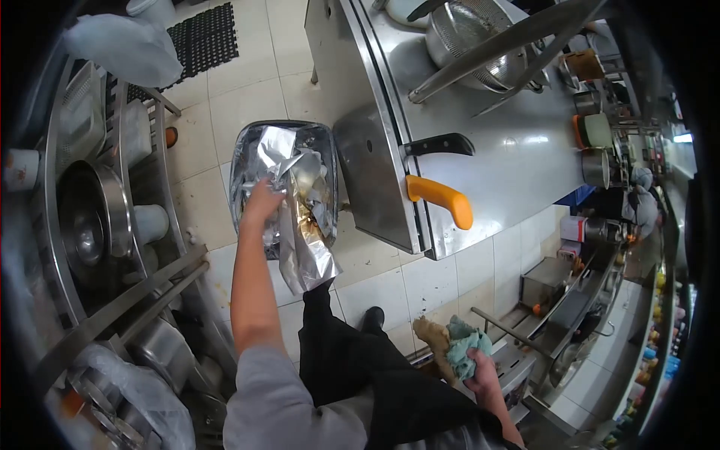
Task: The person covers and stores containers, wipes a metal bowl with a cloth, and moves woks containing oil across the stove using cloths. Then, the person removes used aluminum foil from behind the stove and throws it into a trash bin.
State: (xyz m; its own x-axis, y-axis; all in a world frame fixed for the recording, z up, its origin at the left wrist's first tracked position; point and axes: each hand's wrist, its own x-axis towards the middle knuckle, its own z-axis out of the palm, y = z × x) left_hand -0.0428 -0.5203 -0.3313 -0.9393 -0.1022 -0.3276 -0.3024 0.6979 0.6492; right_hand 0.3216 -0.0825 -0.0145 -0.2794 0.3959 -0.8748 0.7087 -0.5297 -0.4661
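Observation:
My left hand (264, 201) reaches down over a bin (238, 161) on the floor, its fingers closed on a crumpled sheet of aluminium foil (309, 259). The foil hangs partly over the bin's near edge and has a brown stain. More crumpled foil and a dark liner show inside the bin. Low on my right side, my right hand (481, 366) grips a bunched green cloth (466, 341). A brown cloth (435, 341) hangs beside the green one; whether my fingers hold it too is hidden.
Right of the bin stands a steel counter (510, 165). A black-handled knife (442, 145) and an orange-handled one (442, 201) stick out at its edge. A steel colander (476, 45) rests farther back. Metal shelving (161, 142) with pans lines the left. Another person (643, 206) is far right.

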